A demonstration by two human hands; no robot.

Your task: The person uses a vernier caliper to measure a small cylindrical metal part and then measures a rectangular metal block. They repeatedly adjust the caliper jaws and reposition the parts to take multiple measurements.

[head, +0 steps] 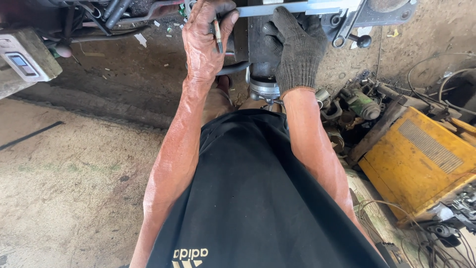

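Steel flat bar [277,8] runs left-right above the grey cylinder [264,87], bare left hand [206,37] and gloved right hand [296,47] both gripping it.

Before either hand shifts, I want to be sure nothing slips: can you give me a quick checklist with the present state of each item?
1. Left hand on the metal bar: ok, fingers curl over it.
2. Thin rod pinched in left hand: ok.
3. Right hand gloved: ok.
4. Right hand grip on the dark block: cannot tell, glove hides it.
5. Left hand gloved: not ok, bare.
6. Wrench clear of hands: ok.
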